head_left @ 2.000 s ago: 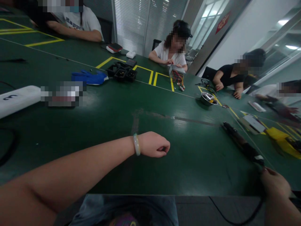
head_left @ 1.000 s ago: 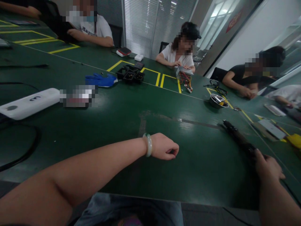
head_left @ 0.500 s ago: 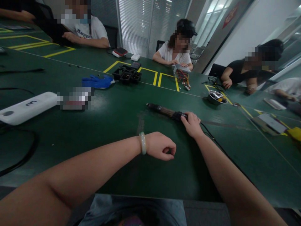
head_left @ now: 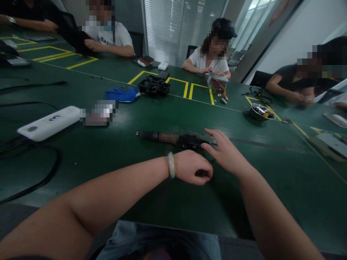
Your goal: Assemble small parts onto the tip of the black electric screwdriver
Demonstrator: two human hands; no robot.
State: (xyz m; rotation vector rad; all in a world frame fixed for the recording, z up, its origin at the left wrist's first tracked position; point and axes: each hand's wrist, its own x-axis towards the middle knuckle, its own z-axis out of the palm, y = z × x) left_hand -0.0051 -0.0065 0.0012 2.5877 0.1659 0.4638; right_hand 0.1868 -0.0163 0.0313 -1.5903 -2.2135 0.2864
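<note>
Two bare hands are over the table (head_left: pixel 162 202), inward of its near edge, and a black power screwdriver (head_left: pixel 168 138) lies flat just beyond them. Its bit (head_left: pixel 137 133) points toward the table's left side; its cord (head_left: pixel 213 143) leaves the rear, by the right hand (head_left: pixel 227 151).

That right hand is spread wide, thumb apart from the fingers, gripping nothing; whether a fingertip touches the tool cannot be told. The left hand (head_left: pixel 191 167), a bracelet (head_left: pixel 171 165) at its wrist, is loosely curled with a gap inside the curl and no object showing there.

The step looks like placing the screwdriver by its rear. Doing it well would mean letting the barrel rest fully before the fingers lift, since a round body may roll, and giving the cord slack so that it does not drag the tool round. The left wrist is best held off the barrel. A white bar (head_left: pixel 50 123) and a blue glove (head_left: pixel 121 94), toward the left side, need no shifting.
</note>
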